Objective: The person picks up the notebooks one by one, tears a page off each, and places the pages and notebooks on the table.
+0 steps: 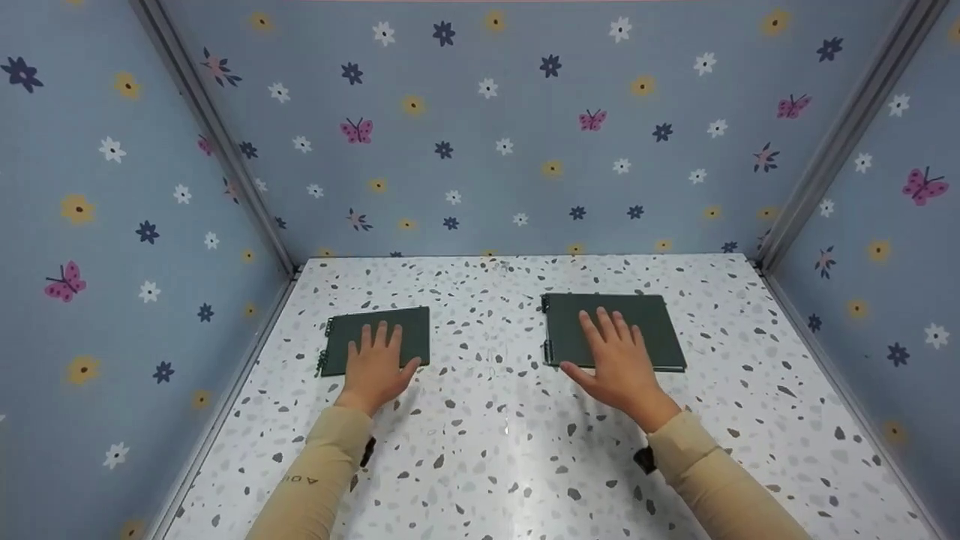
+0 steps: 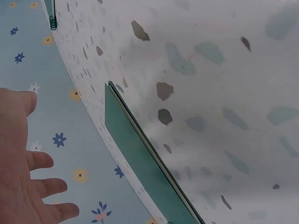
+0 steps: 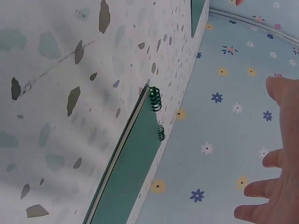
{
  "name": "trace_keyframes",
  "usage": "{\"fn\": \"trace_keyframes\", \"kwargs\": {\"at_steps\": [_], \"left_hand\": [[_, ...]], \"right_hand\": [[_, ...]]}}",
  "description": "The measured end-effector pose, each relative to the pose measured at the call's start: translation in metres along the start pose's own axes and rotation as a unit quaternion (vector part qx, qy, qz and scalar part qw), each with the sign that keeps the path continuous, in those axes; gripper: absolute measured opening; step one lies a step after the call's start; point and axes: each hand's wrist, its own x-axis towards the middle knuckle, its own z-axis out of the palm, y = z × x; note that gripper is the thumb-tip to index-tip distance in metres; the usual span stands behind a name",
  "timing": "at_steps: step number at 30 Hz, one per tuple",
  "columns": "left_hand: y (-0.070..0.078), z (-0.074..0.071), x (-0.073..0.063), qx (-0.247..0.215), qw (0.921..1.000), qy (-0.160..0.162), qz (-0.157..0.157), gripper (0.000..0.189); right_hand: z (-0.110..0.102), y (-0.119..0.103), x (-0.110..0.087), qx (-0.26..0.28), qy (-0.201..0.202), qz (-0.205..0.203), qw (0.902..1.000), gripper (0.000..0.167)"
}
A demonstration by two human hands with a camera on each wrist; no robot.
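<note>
Two dark green coil-bound notebooks lie closed on the speckled tabletop. Over the smaller-looking left notebook [image 1: 417, 330] is my left hand [image 1: 373, 369], palm down, its fingers straight and spread. My right hand [image 1: 621, 367] spreads its fingers the same way over the right notebook [image 1: 656, 326]. Both wrist views show a gap between hand and cover: the left hand [image 2: 18, 168] is raised above its notebook [image 2: 135, 149], and the right hand [image 3: 282, 168] above the other notebook [image 3: 128, 168]. Green binding coils [image 3: 155, 99] sit along each notebook's left edge.
The white speckled table [image 1: 487, 420] is enclosed at the back and sides by blue panels [image 1: 480, 135] printed with flowers and butterflies. Grey metal posts [image 1: 840, 142] stand at the two back corners. Beige sleeves [image 1: 311, 465] cover both forearms.
</note>
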Motion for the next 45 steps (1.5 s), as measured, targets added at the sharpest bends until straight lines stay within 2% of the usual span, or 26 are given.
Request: {"fn": "trace_keyframes", "kwargs": {"at_steps": [11,18,23,27,33,35,41,45], "left_hand": [[-0.044,0.008,0.004,-0.001,0.9992,-0.014,-0.037,0.071],[-0.074,0.017,0.005,-0.012,0.9952,-0.035,-0.09,0.065],[-0.09,0.021,0.005,-0.012,0.9911,-0.046,-0.124,0.063],[-0.096,0.022,0.007,-0.017,0.9885,-0.057,-0.139,0.062],[-0.097,0.023,0.012,-0.036,0.9864,-0.079,-0.14,0.063],[-0.096,0.023,0.013,-0.04,0.9849,-0.089,-0.143,0.068],[-0.099,0.025,0.013,-0.052,0.9814,-0.117,-0.143,0.103],[-0.098,0.025,0.02,-0.05,0.9833,-0.123,-0.125,0.106]], "right_hand": [[0.015,-0.026,-0.001,0.004,0.014,-0.057,0.9983,0.09],[0.026,-0.038,-0.001,-0.011,0.015,-0.089,0.9958,0.087],[0.035,-0.043,-0.003,-0.013,0.015,-0.112,0.9936,0.085],[0.042,-0.046,-0.006,-0.012,0.017,-0.132,0.9911,0.082],[0.05,-0.047,-0.009,-0.005,0.021,-0.138,0.9902,0.08],[0.051,-0.047,-0.009,-0.006,0.021,-0.137,0.9903,0.08],[0.052,-0.047,-0.01,0.006,0.014,-0.136,0.9907,0.078],[0.051,-0.044,-0.01,0.008,0.013,-0.128,0.9917,0.077]]}}
